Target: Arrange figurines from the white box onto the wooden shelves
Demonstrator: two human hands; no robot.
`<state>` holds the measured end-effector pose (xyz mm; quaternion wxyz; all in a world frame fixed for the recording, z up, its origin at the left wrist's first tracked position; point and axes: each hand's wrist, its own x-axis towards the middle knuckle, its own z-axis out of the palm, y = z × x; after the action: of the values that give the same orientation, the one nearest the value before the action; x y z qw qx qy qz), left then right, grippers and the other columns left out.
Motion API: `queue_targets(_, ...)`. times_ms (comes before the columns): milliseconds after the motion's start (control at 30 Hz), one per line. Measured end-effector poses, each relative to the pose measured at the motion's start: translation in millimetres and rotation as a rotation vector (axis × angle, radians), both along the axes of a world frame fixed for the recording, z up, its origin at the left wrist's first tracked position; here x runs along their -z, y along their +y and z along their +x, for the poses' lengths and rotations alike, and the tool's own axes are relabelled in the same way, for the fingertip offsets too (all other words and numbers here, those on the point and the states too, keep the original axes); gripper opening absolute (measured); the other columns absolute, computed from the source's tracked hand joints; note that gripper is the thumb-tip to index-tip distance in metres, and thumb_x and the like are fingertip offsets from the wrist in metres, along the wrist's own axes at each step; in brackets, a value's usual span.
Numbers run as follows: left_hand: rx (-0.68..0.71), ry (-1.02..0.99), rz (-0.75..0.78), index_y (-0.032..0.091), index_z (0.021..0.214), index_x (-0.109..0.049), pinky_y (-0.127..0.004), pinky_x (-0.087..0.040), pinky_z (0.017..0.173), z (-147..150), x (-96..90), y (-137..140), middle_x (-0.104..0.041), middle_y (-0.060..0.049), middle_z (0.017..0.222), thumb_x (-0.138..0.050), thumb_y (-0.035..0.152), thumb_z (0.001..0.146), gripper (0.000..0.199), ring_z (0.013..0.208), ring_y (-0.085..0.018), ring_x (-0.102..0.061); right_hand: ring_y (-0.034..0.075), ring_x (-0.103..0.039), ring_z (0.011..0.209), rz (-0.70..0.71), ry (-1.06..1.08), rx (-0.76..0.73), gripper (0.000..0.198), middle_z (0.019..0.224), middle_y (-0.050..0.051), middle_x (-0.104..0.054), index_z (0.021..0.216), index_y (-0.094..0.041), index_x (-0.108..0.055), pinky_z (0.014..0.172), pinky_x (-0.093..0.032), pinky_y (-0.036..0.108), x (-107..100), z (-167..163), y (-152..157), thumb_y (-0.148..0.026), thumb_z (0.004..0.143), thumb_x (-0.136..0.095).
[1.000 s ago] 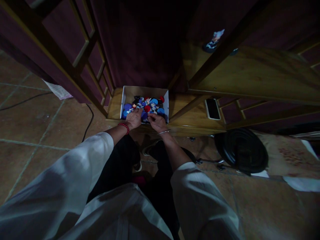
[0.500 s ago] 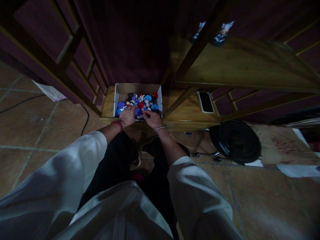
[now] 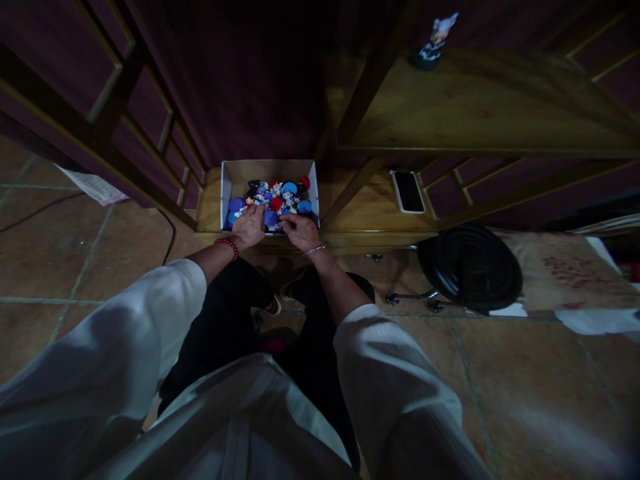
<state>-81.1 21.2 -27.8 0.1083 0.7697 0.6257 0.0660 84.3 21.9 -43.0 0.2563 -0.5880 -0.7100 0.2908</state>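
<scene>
A shallow white-sided cardboard box [image 3: 315,190] holds a pile of small figurines [image 3: 289,195] with blue, red, purple and black round bases. My left hand [image 3: 249,228] reaches over the front wall, its fingers bent together among the pieces. Close on its right, my right hand [image 3: 301,231] has thumb and fingers pinched at the same front edge. A purple round base [image 3: 270,219] shows between both sets of fingertips; whether either hand grips it is unclear. What lies under the fingers is hidden.
The box stands on a low wooden shelf [image 3: 350,220], with a phone [image 3: 409,192] farther right. One figurine [image 3: 434,43] stands on the higher shelf [image 3: 480,107]. Wooden posts and lattice frame the space. A black round stool [image 3: 470,269] sits at the right, and a cable [image 3: 173,237] lies at left.
The view has shifted slightly, so the scene sits a little higher and to the left. Both hands stay at the box's front edge, around the purple base, with little visible movement.
</scene>
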Motion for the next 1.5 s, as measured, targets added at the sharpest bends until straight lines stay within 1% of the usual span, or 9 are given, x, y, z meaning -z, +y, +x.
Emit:
queue_targets(400, 0.004, -0.024, 0.002, 0.02, 0.116, -0.043, -0.035, -0.041, 0.091, -3.7, 3.1, 1.4, -0.052, -0.01, 0.114, -0.045, 0.018, 0.076, 0.04, 0.109, -0.022, -0.048, 0.013, -0.062, 0.081, 0.018, -0.044, -0.008, 0.022, 0.09, -0.001, -0.069, 0.097, -0.023, -0.066, 0.079, -0.047, 0.024, -1.2, -0.2, 0.3, -0.023, 0.08, -0.052)
queue_targets(533, 0.018, -0.041, -0.001, 0.019, 0.116, -0.043, -0.035, -0.04, 0.093, -5.4, 3.1, 1.2, -0.051, -0.01, 0.115, -0.044, 0.017, 0.076, 0.04, 0.11, -0.022, -0.047, 0.013, -0.063, 0.082, 0.005, -0.031, -0.01, 0.023, 0.091, -0.001, -0.07, 0.097, -0.022, -0.066, 0.081, -0.046, 0.024, -1.7, -0.1, 0.0, -0.022, 0.08, -0.052)
queue_targets(700, 0.001, -0.053, -0.022, 0.02, 0.117, -0.043, -0.035, -0.04, 0.093, -6.2, 1.3, 0.2, -0.051, -0.01, 0.115, -0.043, 0.017, 0.077, 0.04, 0.11, -0.022, -0.048, 0.014, -0.063, 0.083, -0.035, -0.058, 0.004, 0.022, 0.09, -0.001, -0.07, 0.095, -0.024, -0.067, 0.081, -0.047, 0.026, -5.3, -1.0, 0.8, -0.022, 0.079, -0.053)
queue_targets(933, 0.002, -0.054, -0.035, 0.02, 0.117, -0.043, -0.034, -0.04, 0.093, -6.6, 0.5, 0.6, -0.051, -0.009, 0.116, -0.045, 0.018, 0.077, 0.041, 0.111, -0.022, -0.047, 0.014, -0.062, 0.084, -0.022, -0.103, -0.007, 0.022, 0.091, -0.002, -0.069, 0.096, -0.025, -0.067, 0.079, -0.047, 0.024, -4.6, -2.2, 3.6, -0.024, 0.079, -0.053)
queue_targets(1267, 0.013, -0.05, -0.054, 0.02, 0.116, -0.042, -0.032, -0.039, 0.093, -8.2, 0.3, 3.8, -0.052, -0.008, 0.114, -0.046, 0.017, 0.077, 0.04, 0.11, -0.02, -0.048, 0.015, -0.062, 0.078, -0.01, -0.138, -0.011, 0.022, 0.087, -0.001, -0.07, 0.093, -0.024, -0.068, 0.075, -0.047, 0.024, -0.5, -7.5, 10.8, -0.026, 0.078, -0.052)
queue_targets(1367, 0.011, -0.059, -0.062, 0.019, 0.116, -0.042, -0.032, -0.04, 0.091, -8.5, -0.1, 3.7, -0.052, -0.009, 0.114, -0.046, 0.017, 0.077, 0.039, 0.108, -0.02, -0.049, 0.014, -0.062, 0.078, -0.013, -0.14, -0.01, 0.022, 0.086, -0.001, -0.07, 0.093, -0.025, -0.068, 0.075, -0.047, 0.024, -1.2, -7.6, 12.9, -0.027, 0.078, -0.052)
queue_targets(1500, 0.032, -0.072, -0.076, 0.02, 0.116, -0.042, -0.031, -0.04, 0.091, -9.2, -0.9, 4.8, -0.052, -0.008, 0.114, -0.047, 0.017, 0.076, 0.041, 0.108, -0.02, -0.049, 0.015, -0.062, 0.078, -0.026, -0.125, -0.02, 0.022, 0.085, 0.0, -0.07, 0.093, -0.023, -0.068, 0.075, -0.047, 0.025, -3.5, -7.2, 14.5, -0.025, 0.079, -0.051)
